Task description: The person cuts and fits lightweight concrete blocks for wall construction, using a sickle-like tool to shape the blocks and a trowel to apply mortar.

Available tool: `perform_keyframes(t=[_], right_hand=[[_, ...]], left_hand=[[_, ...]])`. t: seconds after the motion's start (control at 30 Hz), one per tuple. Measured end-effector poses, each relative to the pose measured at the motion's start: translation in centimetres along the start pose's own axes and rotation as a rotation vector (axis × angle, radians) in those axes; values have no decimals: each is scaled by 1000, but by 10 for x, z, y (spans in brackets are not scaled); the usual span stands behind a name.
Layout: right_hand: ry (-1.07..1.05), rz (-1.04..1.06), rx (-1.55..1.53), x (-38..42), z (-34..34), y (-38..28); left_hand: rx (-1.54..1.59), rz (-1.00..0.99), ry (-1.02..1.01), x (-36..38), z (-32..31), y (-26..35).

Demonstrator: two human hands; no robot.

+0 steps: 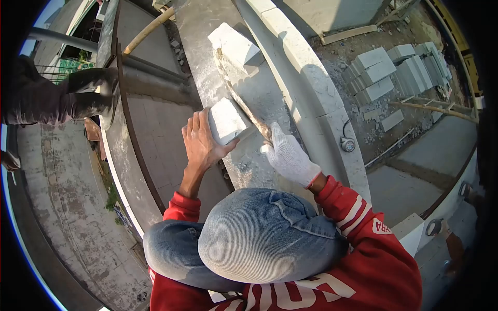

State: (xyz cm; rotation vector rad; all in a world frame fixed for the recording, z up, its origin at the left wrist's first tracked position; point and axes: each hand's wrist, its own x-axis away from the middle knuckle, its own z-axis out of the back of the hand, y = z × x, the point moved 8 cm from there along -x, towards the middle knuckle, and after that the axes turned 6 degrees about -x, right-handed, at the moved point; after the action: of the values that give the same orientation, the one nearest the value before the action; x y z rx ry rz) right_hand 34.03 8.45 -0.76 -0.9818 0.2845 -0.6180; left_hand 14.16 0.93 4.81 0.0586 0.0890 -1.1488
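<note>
My bare left hand (201, 142) presses on the left side of a pale lightweight block (225, 121), with the thumb along its near edge. The block lies on a grey, dusty slab. A white knitted glove covers my right hand (289, 155), which is closed round the near end of a long, narrow, stained tool (236, 93). That tool runs away from me along the block's right side; its exact kind I cannot make out. Beyond it, a larger pale block (234, 44) sits on the same slab.
A raised pale ledge (311, 78) runs along the right. Stacks of blocks (372, 72) stand on the ground below. A round metal-looking fitting (348, 144) is at the ledge. Another person's legs (88, 93) are at the left. A wooden pole (149, 30) leans at upper left.
</note>
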Motion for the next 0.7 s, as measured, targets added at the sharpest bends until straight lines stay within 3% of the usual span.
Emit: perform_keyframes(t=[0.03,0.1,0.13,0.17,0.23,0.27,0.3,0.4,0.53,0.6,0.63,0.7], right_hand=[[20,2,3,-1,8,-3],[-141,-71,-120,-12,13,2],[-122,78,-29,-7,13,-3],[-131,68,-44,-7,15,-4],[329,698,477,11,57,-67],[223,176,-161,-6,64,-50],[224,178,-163,-3,59,-48],[-140,-94,-54,-9,6,-4],[-213,91,29,-16,20,-9],[322,603,374,1,67,-63],[309,601,366,3,61,-66],[295,127,-226,-8,60,-37]], left_hand=[[12,-12,-11,5,-1,0],[22,-18,7,-9,0,2],[10,-4,-25,-2,-2,0],[-4,4,-51,0,-4,-2],[-13,5,-39,5,-5,-3],[-18,4,-41,2,-5,-3],[-23,3,-40,0,-4,-2],[-40,4,-48,0,-7,-3],[-44,-8,-12,3,-11,-6],[-22,0,-33,1,-5,-3],[0,-2,-30,1,-1,-1],[-25,-23,14,1,-1,-3]])
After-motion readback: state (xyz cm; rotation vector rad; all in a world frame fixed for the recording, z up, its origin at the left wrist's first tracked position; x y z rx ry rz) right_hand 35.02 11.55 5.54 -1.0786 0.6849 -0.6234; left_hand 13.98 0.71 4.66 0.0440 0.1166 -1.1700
